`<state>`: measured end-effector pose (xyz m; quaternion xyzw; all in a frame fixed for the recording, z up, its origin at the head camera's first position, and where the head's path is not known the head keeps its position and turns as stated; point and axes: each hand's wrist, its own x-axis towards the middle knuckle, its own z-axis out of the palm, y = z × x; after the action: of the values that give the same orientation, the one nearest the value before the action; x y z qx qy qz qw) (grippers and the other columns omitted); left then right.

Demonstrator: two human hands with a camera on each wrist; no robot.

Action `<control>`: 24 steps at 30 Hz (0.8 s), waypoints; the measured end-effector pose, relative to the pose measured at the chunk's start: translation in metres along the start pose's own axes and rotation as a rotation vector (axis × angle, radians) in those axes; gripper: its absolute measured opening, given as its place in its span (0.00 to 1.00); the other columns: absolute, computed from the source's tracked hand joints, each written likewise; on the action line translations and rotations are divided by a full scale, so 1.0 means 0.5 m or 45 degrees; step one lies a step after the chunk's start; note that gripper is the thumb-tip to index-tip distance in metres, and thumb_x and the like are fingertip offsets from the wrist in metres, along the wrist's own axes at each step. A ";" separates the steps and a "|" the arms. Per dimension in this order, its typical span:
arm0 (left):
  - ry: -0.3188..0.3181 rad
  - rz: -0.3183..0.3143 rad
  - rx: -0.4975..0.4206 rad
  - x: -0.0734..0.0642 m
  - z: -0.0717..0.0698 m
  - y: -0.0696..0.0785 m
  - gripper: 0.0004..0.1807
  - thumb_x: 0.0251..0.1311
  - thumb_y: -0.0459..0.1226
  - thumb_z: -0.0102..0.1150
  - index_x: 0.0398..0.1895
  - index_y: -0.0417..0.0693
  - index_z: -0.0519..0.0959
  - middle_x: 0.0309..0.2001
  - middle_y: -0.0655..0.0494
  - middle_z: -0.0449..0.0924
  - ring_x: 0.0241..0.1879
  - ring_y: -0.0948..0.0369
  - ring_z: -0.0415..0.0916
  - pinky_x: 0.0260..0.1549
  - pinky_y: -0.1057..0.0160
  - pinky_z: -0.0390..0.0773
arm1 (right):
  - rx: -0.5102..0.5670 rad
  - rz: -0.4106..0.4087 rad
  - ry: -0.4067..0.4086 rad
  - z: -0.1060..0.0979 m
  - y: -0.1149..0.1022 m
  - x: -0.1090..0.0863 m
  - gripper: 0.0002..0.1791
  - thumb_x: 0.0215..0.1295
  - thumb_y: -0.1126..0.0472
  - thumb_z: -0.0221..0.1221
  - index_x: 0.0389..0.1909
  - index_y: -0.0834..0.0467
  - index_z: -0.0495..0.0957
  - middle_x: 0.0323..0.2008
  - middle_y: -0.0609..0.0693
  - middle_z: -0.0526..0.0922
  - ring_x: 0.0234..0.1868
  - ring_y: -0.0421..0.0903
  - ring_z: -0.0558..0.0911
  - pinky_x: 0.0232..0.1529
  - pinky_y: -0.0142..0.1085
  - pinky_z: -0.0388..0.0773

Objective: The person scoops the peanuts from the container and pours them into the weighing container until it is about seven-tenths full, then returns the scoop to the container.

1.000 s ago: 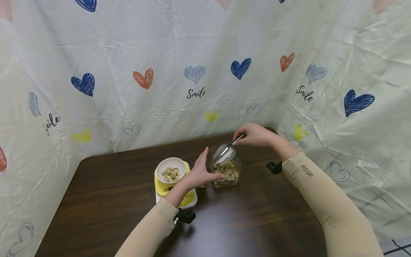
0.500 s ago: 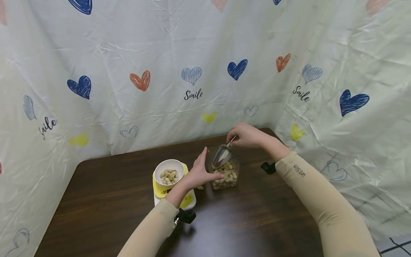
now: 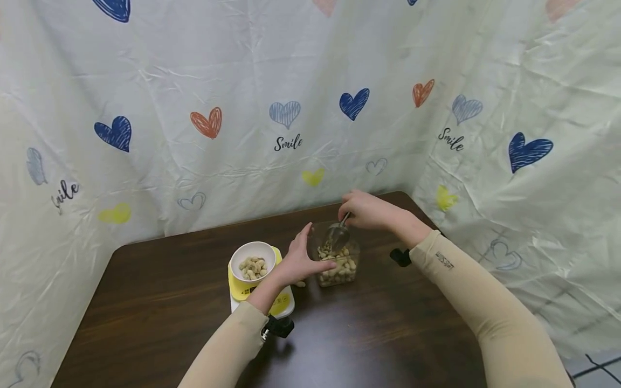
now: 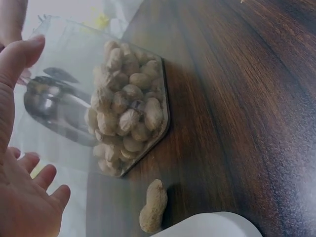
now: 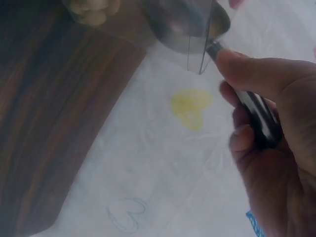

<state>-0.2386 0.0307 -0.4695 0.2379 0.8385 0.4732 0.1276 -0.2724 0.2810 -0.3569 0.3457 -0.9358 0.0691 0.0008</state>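
Observation:
A clear plastic container [image 3: 338,276] part-filled with unshelled peanuts [image 4: 129,118] stands on the table. My right hand [image 3: 366,209] grips the dark handle of a metal scoop [image 5: 190,24], thumb along it and fingers curled round. The scoop's bowl tilts down inside the container, its lip at the peanuts. My left hand [image 3: 297,263] is spread at the container's left side, thumb across the front and fingers toward the back, all fairly straight. Left of it, a white bowl [image 3: 241,257] with some peanuts sits on a yellow and white kitchen scale [image 3: 237,291], partly hidden by the left wrist.
A loose peanut [image 4: 153,206] lies on the dark wooden table [image 3: 160,312] between scale and container. A white curtain [image 3: 233,64] with printed hearts hangs behind the table and along its right side.
My right hand has lowered the scoop from above the container down into the peanuts, shifting slightly left. The left hand stays at the container. The head view has shifted slightly.

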 end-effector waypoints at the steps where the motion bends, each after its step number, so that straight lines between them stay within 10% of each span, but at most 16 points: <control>1: 0.009 0.004 0.003 0.000 0.001 -0.001 0.66 0.53 0.58 0.75 0.84 0.65 0.37 0.79 0.57 0.49 0.77 0.51 0.48 0.68 0.42 0.61 | 0.012 0.005 -0.019 0.002 0.000 0.001 0.07 0.64 0.67 0.70 0.39 0.53 0.89 0.37 0.47 0.78 0.40 0.47 0.72 0.45 0.44 0.73; 24: 0.040 0.022 -0.003 -0.001 0.004 0.001 0.65 0.53 0.57 0.76 0.84 0.60 0.40 0.78 0.52 0.51 0.77 0.49 0.47 0.68 0.40 0.59 | 0.200 0.178 -0.318 -0.017 -0.010 0.034 0.05 0.67 0.65 0.66 0.41 0.55 0.89 0.42 0.48 0.78 0.41 0.45 0.79 0.43 0.42 0.79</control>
<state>-0.2374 0.0320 -0.4701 0.2374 0.8379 0.4789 0.1105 -0.2824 0.2672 -0.3472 0.2847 -0.9421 0.0983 -0.1474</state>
